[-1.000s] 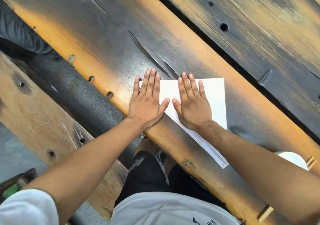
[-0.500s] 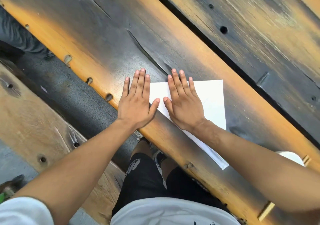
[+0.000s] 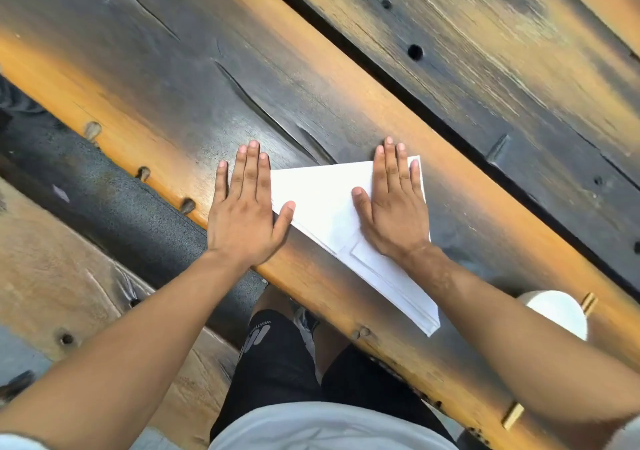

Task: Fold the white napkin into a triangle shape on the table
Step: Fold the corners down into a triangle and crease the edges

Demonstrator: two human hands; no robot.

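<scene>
We see the white napkin (image 3: 329, 203) lying flat on the wooden table (image 3: 173, 79), already in a triangle, its long folded edge running along the table's near edge and its lowest tip pointing toward the person's lap. Taking the napkin as our landmark, the left hand (image 3: 244, 214) lies flat at its left corner, fingers straight and together, with the palm mostly on bare wood and only the thumb side touching the paper. The right hand (image 3: 393, 207) presses flat on the napkin's right part, fingers straight and reaching to its far edge, the forearm crossing its right side. The two hands are well apart, with a bare stretch of napkin between them. Neither hand grips anything; both simply press down with extended fingers.

Right of the napkin's lowest tip, partly hidden by the right forearm, we make out a white rounded object (image 3: 557, 311) on the table; we cannot tell what it is. Below the napkin, past the table's edge, are the person's black shorts (image 3: 277, 352) and the hem of a pale shirt (image 3: 329, 429).
</scene>
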